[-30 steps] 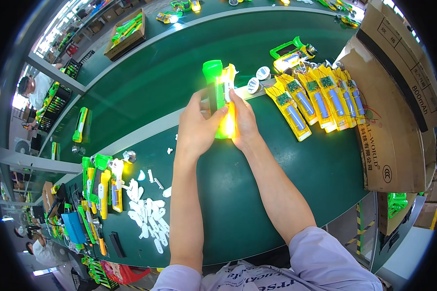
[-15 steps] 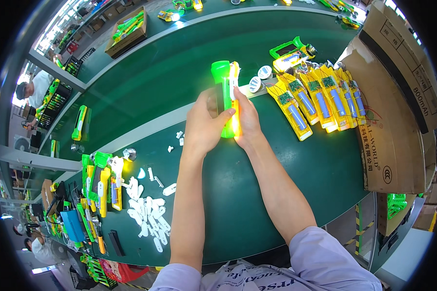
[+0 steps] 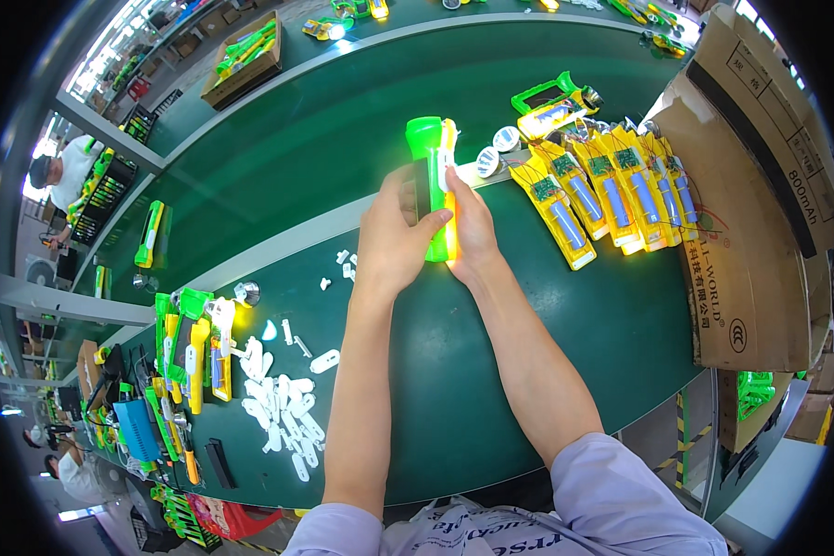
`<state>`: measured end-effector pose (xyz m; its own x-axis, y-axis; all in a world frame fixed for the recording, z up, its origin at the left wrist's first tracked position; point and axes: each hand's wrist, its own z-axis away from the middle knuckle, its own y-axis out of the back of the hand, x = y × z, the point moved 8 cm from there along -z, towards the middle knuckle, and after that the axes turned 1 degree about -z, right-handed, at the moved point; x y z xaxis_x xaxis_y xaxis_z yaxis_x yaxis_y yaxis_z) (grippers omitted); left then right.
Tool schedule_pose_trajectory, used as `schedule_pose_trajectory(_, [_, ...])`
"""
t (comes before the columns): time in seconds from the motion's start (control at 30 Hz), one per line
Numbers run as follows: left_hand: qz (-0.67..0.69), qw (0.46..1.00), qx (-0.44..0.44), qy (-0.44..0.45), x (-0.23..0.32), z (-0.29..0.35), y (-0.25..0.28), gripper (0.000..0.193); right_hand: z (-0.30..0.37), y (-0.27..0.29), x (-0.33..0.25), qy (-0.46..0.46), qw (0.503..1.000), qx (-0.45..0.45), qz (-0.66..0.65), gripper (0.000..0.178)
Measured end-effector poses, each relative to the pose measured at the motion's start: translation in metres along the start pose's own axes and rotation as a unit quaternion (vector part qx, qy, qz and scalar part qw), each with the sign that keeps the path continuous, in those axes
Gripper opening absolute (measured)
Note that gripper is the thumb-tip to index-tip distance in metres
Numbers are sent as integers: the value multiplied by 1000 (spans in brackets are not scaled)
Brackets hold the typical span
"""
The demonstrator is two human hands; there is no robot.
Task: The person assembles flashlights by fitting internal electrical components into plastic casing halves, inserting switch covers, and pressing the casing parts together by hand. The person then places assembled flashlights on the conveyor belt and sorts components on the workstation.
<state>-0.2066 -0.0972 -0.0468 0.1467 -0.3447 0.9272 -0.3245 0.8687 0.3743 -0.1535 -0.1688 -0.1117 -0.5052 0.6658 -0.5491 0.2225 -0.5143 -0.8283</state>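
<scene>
Two-handed, held a green and yellow flashlight body (image 3: 435,195) nearly upright, flared green end at the top, above the green tabletop (image 3: 547,324) and close to the metal strip (image 3: 278,252) crossing it. Gripped its left side with the left hand (image 3: 394,236), fingers bent, thumb laid across the front. Clasped the right side with the right hand (image 3: 473,230), one digit up against the long white piece (image 3: 446,171); could not make out the fingers behind. Saw yellow light glowing along the lower right edge.

Had a row of yellow half-shells (image 3: 565,222) to the right, fitted with blue cylindrical cells and small green boards, and two round reflectors (image 3: 487,163) just beside the row. Saw a green handle frame (image 3: 539,94) beyond these and a large cardboard box (image 3: 746,250) at the far right. Had a loose pile of white plastic parts (image 3: 283,412) to the left, next to clustered green and yellow flashlights (image 3: 196,357), with a black bar (image 3: 220,463) lying nearer the table's edge.
</scene>
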Motion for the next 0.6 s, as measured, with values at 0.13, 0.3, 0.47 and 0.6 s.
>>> schedule_pose_trajectory(0.13, [-5, 1000, -18, 4, 0, 1, 0, 60, 1, 1, 2, -2, 1000, 12, 0, 43])
schedule_pose_trajectory(0.3, [95, 994, -43, 24, -17, -4, -2, 60, 5, -2, 0, -7, 1000, -11, 23, 43])
schedule_pose_trajectory(0.47, [113, 993, -34, 26, -17, -4, 0, 59, 6, -6, -3, 9, 999, -3, 39, 43])
schedule_pose_trajectory(0.6, [93, 994, -42, 23, -13, -3, 2, 60, 6, -6, -2, 11, 999, 3, 36, 44])
